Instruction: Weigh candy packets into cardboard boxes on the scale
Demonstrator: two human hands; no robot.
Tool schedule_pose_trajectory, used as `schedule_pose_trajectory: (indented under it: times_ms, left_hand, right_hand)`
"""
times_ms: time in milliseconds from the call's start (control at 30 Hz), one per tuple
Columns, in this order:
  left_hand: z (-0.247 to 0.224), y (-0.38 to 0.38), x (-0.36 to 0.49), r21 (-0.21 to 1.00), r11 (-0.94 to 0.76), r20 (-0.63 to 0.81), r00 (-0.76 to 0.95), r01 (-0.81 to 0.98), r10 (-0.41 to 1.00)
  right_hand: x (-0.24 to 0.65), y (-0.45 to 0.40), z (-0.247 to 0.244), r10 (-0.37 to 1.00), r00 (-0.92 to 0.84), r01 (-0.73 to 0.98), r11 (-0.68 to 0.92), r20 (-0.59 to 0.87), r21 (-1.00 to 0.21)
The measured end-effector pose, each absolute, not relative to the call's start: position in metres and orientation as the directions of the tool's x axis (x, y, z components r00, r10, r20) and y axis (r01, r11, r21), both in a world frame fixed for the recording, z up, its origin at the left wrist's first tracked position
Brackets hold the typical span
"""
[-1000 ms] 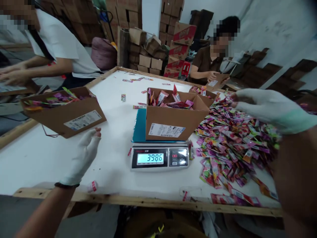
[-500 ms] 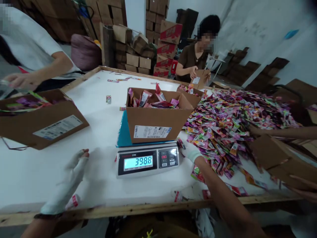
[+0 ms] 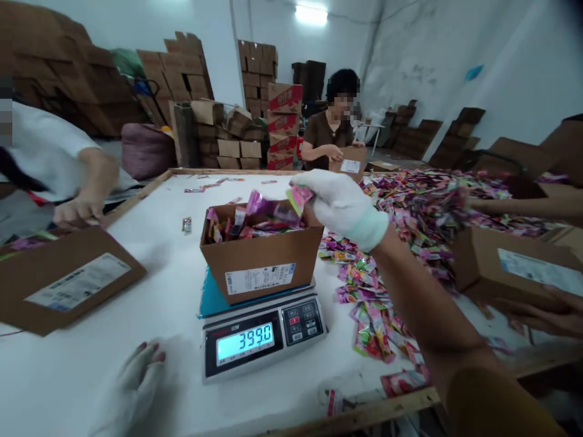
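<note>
My right hand (image 3: 344,203), in a white glove with bare fingertips, pinches a small pink-and-green packet (image 3: 299,197) over the right side of an open cardboard box (image 3: 259,261). Colourful packets fill that box, and a purple packet (image 3: 257,203) sticks up near its far edge. Under the box is the blue plate of a digital scale (image 3: 264,340), whose display reads 399.0. To the left of the scale, my gloved left hand (image 3: 136,382) rests low over the white table, fingers loosely stretched and holding nothing.
A large heap of packets (image 3: 410,237) covers the right of the table (image 3: 173,273). A co-worker's labelled box (image 3: 73,279) stands left, another box (image 3: 514,267) right. Across the table a person holds a carton (image 3: 348,162). A wooden rim (image 3: 410,400) edges the table.
My right hand has risen from beside the scale to above the box, with a packet in its fingers. The display has gone from 398.8 to 399.0. The view has tilted up.
</note>
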State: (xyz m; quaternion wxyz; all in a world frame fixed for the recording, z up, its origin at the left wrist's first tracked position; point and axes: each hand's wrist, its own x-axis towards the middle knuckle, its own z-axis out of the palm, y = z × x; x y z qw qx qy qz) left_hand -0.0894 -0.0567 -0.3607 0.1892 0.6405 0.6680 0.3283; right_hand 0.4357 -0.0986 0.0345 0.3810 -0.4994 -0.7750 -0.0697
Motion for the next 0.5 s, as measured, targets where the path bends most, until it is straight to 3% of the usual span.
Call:
schedule_pose_trajectory:
  times_ms: [100, 233, 300, 433, 500]
  left_hand:
    - [-0.335, -0.064, -0.076, 0.786, 0.027, 0.116, -0.190, 0.618, 0.975]
    - [-0.285, -0.076, -0.055, 0.846, 0.116, 0.052, -0.296, 0.521, 0.954]
    - [-0.259, -0.077, -0.048, 0.841, 0.126, 0.057, -0.318, 0.526, 0.947]
    - [-0.187, -0.077, -0.025, 0.841, 0.043, 0.145, -0.303, 0.539, 0.942]
    - [-0.141, -0.081, -0.002, 0.827, -0.120, 0.300, -0.250, 0.549, 0.920]
  right_hand:
    - [0.439, -0.106, 0.021, 0.662, -0.111, 0.797, 0.505, 0.741, -0.332]
    - [0.463, -0.145, -0.025, 0.519, 0.291, 0.770, 0.372, 0.804, -0.519]
    - [0.477, -0.162, -0.049, 0.484, 0.391, 0.776, 0.284, 0.783, -0.563]
    - [0.499, -0.178, -0.095, 0.542, 0.458, 0.787, 0.122, 0.704, -0.605]
    - [0.507, -0.182, -0.112, 0.584, 0.494, 0.768, 0.053, 0.644, -0.638]
